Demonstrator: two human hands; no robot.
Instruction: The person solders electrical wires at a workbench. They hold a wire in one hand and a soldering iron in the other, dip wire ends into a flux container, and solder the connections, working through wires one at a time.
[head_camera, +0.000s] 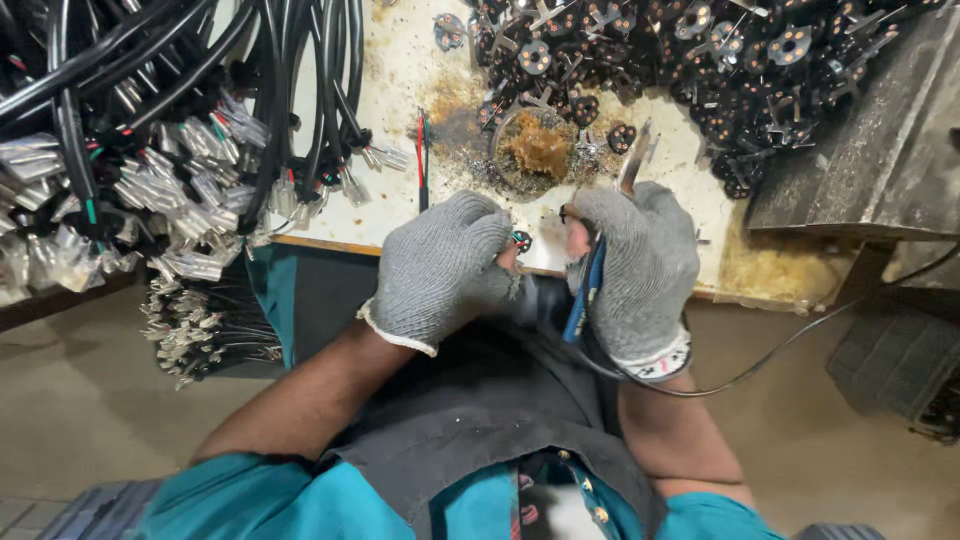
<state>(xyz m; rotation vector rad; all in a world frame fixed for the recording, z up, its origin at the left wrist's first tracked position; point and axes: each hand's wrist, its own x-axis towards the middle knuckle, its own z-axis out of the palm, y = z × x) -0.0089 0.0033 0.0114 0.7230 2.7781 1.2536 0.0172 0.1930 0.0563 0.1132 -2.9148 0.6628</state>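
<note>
While your left hand (440, 265) pinches the small round black part (522, 240) at its fingertips, hold it just over the near edge of the bench (400, 215), where it sits now, between your two gloves. That grip is together on the part, with only a sliver of it showing past the grey glove. Your right hand (635, 265) is clamped around the blue-handled soldering iron (585, 295), whose metal tip (636, 158) points up and away toward the dish of yellowish flux (538, 148).

Brace both wrists against your lap or the bench edge, so the part and the tip meet without wobble. Turn the part so the pin you want faces the iron, and keep your left fingertips back from the hot end; the glove looks thin. Let the black cord (780, 350) hang free to your right, so it does not tug at the handle.

Mind what lies close by: the pile of black round parts with metal pins (700, 50) at the far right of the bench, and the bundles of black cables with silvery ends (150, 150) on your left. Keep the tip away from both. Whether the tip carries solder, I cannot tell.
</note>
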